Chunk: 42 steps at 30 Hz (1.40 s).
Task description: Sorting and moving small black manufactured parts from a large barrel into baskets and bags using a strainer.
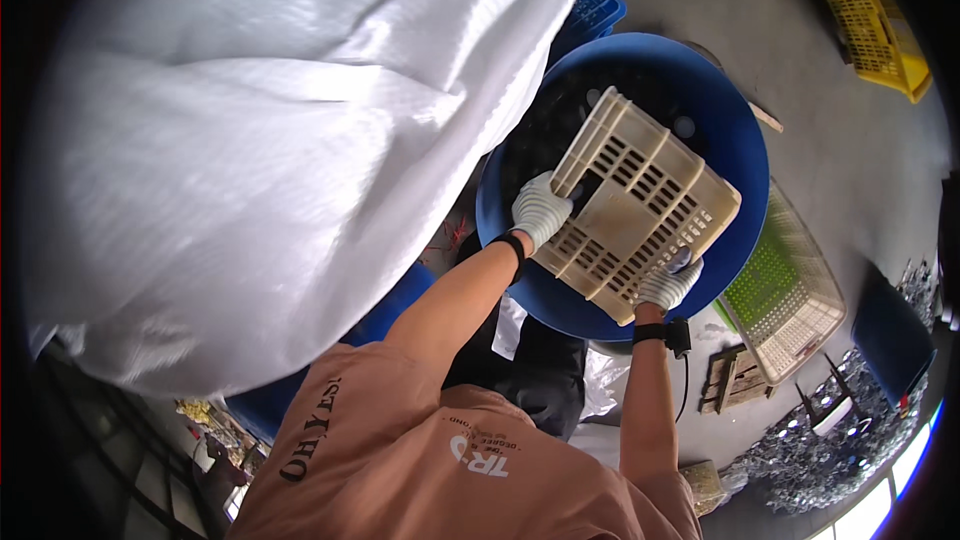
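Observation:
A beige plastic crate (655,175) with slotted walls is held tilted over a large round blue tub (748,155). My left hand (541,210), in a pale ribbed glove, is closed on the crate's left edge. Gloved the same way, my right hand (672,283) grips its near right corner. A small grey rounded shape shows by the right thumb; I cannot make out what it is. Dark contents with a few pale round spots (684,127) lie inside the tub, partly hidden by the crate.
A bulky white woven sack (280,160) fills the left side. Right of the tub stands a whitish crate (800,315) with green inside, near a small wooden pallet (737,380). Shiny metal scrap (810,450) is heaped lower right. Yellow baskets (868,25) stand far right.

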Motion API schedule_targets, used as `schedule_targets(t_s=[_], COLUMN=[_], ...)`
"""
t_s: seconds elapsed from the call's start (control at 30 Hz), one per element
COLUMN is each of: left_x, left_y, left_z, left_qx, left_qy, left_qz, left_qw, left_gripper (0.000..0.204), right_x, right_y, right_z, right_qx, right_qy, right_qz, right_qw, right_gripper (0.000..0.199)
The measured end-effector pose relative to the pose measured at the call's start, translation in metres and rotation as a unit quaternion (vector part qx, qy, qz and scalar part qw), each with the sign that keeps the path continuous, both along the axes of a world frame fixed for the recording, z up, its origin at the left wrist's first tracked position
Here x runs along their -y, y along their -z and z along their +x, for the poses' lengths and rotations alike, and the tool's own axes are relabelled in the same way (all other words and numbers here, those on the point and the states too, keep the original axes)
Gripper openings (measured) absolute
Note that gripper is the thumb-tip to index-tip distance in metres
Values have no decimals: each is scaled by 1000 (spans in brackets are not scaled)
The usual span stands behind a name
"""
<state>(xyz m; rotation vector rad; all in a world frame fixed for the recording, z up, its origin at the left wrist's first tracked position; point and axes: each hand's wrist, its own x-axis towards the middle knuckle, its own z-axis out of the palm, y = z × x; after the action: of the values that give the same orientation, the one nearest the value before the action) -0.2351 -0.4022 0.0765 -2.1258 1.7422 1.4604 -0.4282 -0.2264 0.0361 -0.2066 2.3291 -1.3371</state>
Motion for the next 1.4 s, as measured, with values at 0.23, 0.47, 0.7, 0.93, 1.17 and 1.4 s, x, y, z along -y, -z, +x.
schedule_targets(t_s=[0.23,0.47,0.7,0.93,1.17,1.4], left_x=[-13,-10,-20,-28,-72,-125], left_y=[1,-56,-82,-159,-210,-283], left_z=[19,2,-9,-33,-60,-62], left_qx=[-117,-86,-45,-64,-11,9], left_qy=[25,111,146,192,315,420], left_qz=[18,-5,-94,-105,-133,-223], left_qw=[993,990,984,974,940,880], left_gripper=[39,36,35,33,38,38], right_x=[-11,-14,-20,-29,-122,-196], right_y=[24,29,22,-34,-59,-116], right_z=[7,-15,-39,-45,-18,27], right_qx=[-10,21,143,156,198,219], right_qy=[30,54,71,86,199,248], right_qz=[0,6,-105,-166,-194,-285], right_qw=[1000,998,982,970,940,900], right_gripper=[42,47,42,47,42,43])
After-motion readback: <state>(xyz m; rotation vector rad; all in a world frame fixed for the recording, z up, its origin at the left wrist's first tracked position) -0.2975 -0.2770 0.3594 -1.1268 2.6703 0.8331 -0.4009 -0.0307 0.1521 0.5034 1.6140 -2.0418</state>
